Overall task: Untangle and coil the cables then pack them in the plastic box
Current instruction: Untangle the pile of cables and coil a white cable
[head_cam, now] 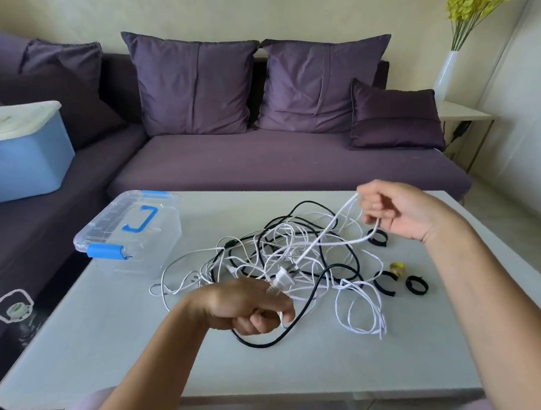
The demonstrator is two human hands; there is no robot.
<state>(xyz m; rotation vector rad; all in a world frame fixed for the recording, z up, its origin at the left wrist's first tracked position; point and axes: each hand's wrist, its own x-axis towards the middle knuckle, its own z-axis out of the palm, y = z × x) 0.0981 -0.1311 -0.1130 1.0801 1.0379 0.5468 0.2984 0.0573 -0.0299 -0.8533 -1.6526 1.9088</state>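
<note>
Right now the fingers of my left hand (246, 307) grasp a white cable (325, 232) by its plug (279, 280); my right hand (403, 211) pinches what looks the same lead, raised above the tangle (291, 257) on the desk (125, 338), with the lidded plastic box (152, 228) just beside. Limp, light and snag-prone, I judge; better gripped near the plug and fed through slowly.

A home living room: purple corner sofa (265, 163) with matching cushions (191, 84), low white worktop (284, 359) before it, and white vase (446, 74) of yellow flowers on side table (461, 111).
</note>
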